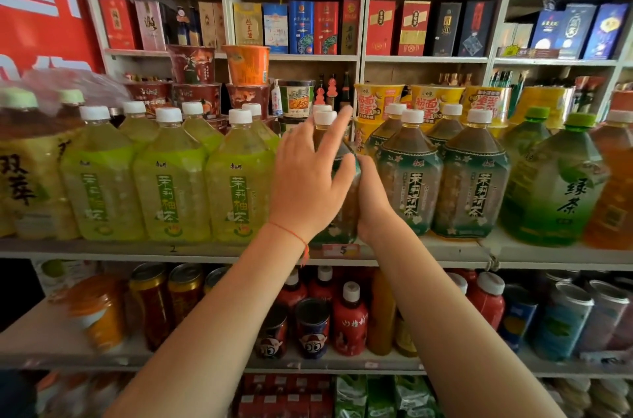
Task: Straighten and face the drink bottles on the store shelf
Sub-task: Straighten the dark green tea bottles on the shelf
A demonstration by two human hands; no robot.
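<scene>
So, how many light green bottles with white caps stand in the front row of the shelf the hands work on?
3. The first light green bottle is at the left, the second beside it, the third next to the left hand. More stand behind, partly hidden.
</scene>
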